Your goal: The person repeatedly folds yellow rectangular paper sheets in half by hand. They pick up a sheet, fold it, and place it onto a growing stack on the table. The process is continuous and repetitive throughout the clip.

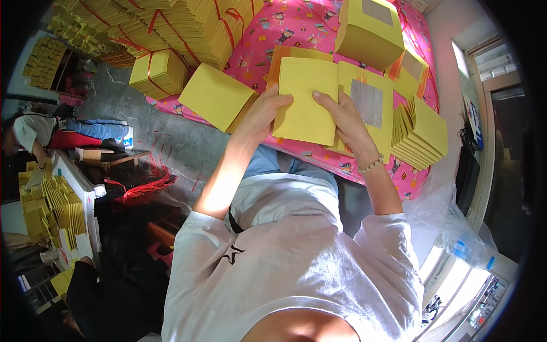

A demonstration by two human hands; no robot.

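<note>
Between my two hands is a yellow paper envelope (306, 117), held upright over the near edge of the pink patterned cloth. My left hand (266, 112) grips its left side with the thumb on the front. On the right side, my right hand (343, 117) pinches it the same way, a beaded bracelet at the wrist. Right behind it lies a yellow piece with a grey rectangular panel (366, 102). A flat stack of yellow envelopes (219, 97) rests left of my left hand. To the right stands a fanned row of folded yellow envelopes (420, 132).
Tall bundles of yellow envelopes tied with red string (194, 31) fill the far left. A thick yellow stack (370, 34) stands at the far right. Red string (149, 183) lies on the grey floor. Other people work at a white table (85, 196) at left. A plastic bag (444, 222) hangs right.
</note>
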